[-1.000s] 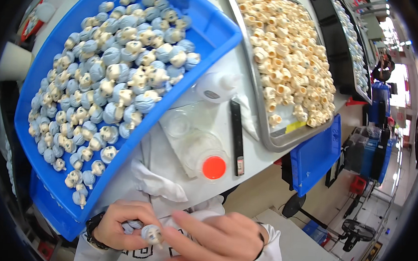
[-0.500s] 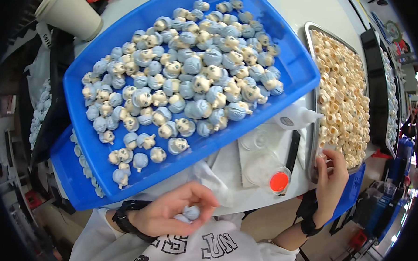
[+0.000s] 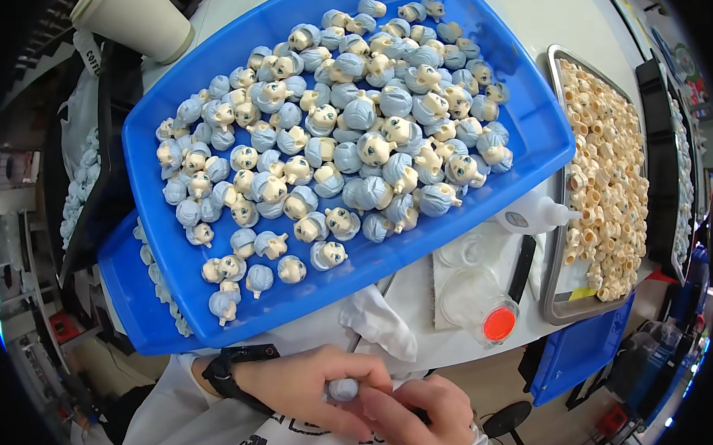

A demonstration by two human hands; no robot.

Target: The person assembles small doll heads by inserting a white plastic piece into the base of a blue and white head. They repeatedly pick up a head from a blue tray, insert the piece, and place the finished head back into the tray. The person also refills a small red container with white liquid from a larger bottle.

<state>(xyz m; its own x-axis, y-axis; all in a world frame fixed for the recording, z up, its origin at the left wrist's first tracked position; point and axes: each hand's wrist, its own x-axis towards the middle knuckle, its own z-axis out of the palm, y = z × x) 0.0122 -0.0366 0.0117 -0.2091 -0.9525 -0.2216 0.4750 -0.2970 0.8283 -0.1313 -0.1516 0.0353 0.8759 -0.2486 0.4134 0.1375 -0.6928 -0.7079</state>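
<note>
While our left hand (image 3: 306, 383) is holding one blue-grey piece (image 3: 343, 390) between forefinger and thumb, nearer us than the blue tray (image 3: 346, 282), our right hand (image 3: 427, 416) is resting bent fingers beside it; their grip we cannot tell. Between that tray and our hands, the white table's (image 3: 443, 342) edge is running; right of the tray, one red-topped jar (image 3: 499, 324), one bottle (image 3: 532, 214) and one metal tray (image 3: 567, 313) are sitting.

A tapered cup (image 3: 135, 15) is seen on the desk (image 3: 540, 24) at the upper left, a white cloth (image 3: 380, 323) is spread by the near edge, and a round black disc (image 3: 505, 418) is glimpsed at the lower right.
</note>
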